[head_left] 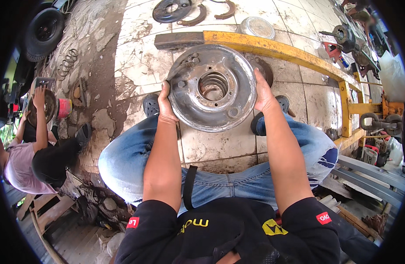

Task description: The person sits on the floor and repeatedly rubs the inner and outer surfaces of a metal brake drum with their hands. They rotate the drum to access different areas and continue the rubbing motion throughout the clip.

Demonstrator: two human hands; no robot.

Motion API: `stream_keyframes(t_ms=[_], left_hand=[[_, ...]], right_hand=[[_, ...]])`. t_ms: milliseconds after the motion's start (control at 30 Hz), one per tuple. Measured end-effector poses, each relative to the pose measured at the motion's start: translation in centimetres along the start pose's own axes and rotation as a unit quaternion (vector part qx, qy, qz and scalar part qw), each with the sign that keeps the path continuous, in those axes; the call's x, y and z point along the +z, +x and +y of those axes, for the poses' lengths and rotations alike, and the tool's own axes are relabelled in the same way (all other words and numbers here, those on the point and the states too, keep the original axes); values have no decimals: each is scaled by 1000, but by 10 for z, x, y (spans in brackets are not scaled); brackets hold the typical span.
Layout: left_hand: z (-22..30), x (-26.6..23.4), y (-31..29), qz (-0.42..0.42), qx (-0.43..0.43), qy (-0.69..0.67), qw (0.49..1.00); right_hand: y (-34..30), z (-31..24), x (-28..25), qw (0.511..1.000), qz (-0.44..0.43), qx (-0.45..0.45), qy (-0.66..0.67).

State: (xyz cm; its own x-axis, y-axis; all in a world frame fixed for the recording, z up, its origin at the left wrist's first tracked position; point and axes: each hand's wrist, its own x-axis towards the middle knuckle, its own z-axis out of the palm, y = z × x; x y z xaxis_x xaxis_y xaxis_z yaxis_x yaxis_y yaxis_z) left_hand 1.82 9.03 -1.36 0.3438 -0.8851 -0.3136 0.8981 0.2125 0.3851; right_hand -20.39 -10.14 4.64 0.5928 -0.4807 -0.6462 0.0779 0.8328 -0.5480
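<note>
A round, worn metal brake backing plate (pixel 185 101) is held up over the tiled floor between my knees. Its face is dark and grimy, with a large centre hole ringed by bolt holes, and a ribbed part shows through that hole. My left hand (pixel 166 104) grips the plate's left rim, thumb along the edge. On the opposite rim my right hand (pixel 264 93) is closed in the same way. Both hands' fingertips are partly hidden behind the plate. Just behind its right edge, a dark curved part (pixel 265 70) is partly covered.
A yellow metal frame (pixel 277 49) stretches beyond the plate to the right. Past it are a round silver cover (pixel 257 28), curved brake shoes (pixel 196 16) and another dark plate (pixel 167 11). A co-worker (pixel 29 158) sits at left, hands on a round part. A coil spring (pixel 68 64) lies nearby.
</note>
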Motion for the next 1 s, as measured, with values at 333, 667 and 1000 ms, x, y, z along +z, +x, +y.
stream_keyframes(t_ms=[333,667,1000], left_hand=[[20,39,-4,185,22,252,950],[17,39,8,349,94,580,730],[2,93,-16,299,-48,801,516]], right_hand=[[30,-6,-7,950,256,-172,-47],[5,8,41,412,105,-572,-701],[7,42,68,448,128,-318,-826]])
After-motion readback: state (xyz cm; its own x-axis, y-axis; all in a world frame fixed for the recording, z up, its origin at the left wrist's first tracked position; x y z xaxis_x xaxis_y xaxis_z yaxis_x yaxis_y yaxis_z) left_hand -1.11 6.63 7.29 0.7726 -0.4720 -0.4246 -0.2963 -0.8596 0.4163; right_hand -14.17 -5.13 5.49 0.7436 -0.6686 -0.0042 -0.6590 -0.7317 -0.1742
